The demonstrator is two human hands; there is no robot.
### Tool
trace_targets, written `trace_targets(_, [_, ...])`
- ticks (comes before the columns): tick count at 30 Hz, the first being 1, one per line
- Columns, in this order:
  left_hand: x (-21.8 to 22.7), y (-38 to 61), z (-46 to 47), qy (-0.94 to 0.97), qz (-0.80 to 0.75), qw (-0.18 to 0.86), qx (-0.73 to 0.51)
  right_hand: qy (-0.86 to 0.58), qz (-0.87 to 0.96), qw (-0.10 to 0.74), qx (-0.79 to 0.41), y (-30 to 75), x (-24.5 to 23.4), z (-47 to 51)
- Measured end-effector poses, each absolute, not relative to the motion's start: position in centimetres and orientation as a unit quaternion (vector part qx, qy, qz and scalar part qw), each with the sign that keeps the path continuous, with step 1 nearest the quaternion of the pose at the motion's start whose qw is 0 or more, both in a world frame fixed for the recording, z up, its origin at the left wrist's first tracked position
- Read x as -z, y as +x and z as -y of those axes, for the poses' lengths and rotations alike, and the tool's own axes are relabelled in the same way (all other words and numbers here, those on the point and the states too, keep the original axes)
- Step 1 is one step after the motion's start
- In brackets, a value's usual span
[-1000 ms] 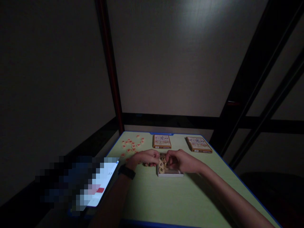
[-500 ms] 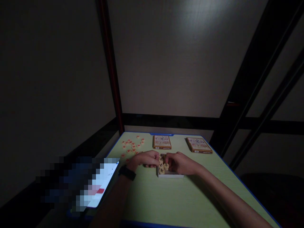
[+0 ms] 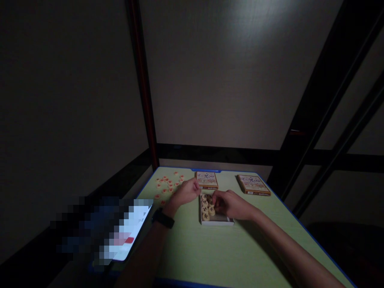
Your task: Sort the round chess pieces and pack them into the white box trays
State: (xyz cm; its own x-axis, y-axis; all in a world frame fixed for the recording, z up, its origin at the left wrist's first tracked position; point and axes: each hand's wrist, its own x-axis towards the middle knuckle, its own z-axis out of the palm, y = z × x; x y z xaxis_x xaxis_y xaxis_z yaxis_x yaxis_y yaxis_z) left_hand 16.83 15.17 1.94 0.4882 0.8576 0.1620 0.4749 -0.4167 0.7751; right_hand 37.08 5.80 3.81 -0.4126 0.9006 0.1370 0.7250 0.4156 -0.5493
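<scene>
A shallow white-edged box [image 3: 216, 224] lies on the table, with round wooden Chinese chess pieces [image 3: 205, 209] bearing dark characters along its left side. My right hand [image 3: 235, 205] reaches into it from the right, fingertips pinched on a piece in the second column and partly covering it. Just beyond the box's upper left corner, my left hand [image 3: 186, 191] hovers with its fingers curled together; whatever they may hold is hidden. Loose Chinese chess pieces with red characters [image 3: 170, 185] are scattered beyond and left of my left hand.
Two flat printed boxes rest toward the far side: one in the middle [image 3: 207, 180], another at the right [image 3: 253, 185]. A lit tablet-like screen [image 3: 135, 224], partly blurred out, sits at the left edge of the green table [image 3: 192, 252]. Walls stand behind and to the left.
My left hand has lifted away from the box's left side, up and slightly left, uncovering the column of pieces. My right hand stays over the box, shifted only slightly.
</scene>
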Motion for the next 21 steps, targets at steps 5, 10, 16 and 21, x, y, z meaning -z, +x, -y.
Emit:
trace_targets(5, [-5.0,14.7,-16.3,0.732,-0.553,0.157,-0.366,-0.525,0.796,0.247,-0.173,37.4,-4.0,-5.8])
trace_targets(10, [-9.0,10.3,-18.6,0.763,-0.622,-0.002,-0.175,-0.536,0.793,0.252,-0.142,37.5,-3.8,-6.2])
trace_targets(16, [-8.1,7.0,-22.0,0.751,-0.658,0.020,-0.053,-0.526,0.803,0.240,-0.142,37.2,-3.4,-6.4])
trace_targets(21, [-5.7,5.8,-23.5,0.748,-0.661,0.054,-0.023,-0.534,0.803,0.225,-0.139,37.3,-3.1,-6.6])
